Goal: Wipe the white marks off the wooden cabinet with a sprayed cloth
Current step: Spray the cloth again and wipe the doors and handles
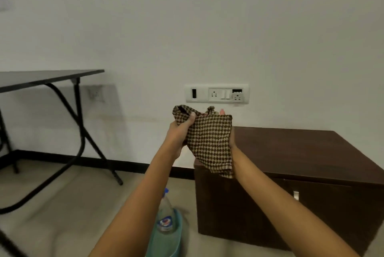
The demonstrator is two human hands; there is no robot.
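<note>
A brown-and-cream checked cloth (209, 142) is held up in front of me at chest height, above the left end of the dark wooden cabinet (301, 152). My left hand (180, 130) grips its upper left corner. My right hand (231, 136) holds the cloth from behind on the right, mostly hidden by the fabric. A clear spray bottle (165, 215) with a blue cap stands in a teal basin (166, 242) on the floor, left of the cabinet. No white marks show on the cabinet from here.
A black folding table (41, 79) stands at the left against the white wall. A white socket panel (216, 93) sits on the wall above the cabinet. The cabinet front has a small metal handle (296, 195). Beige floor lies between table and cabinet.
</note>
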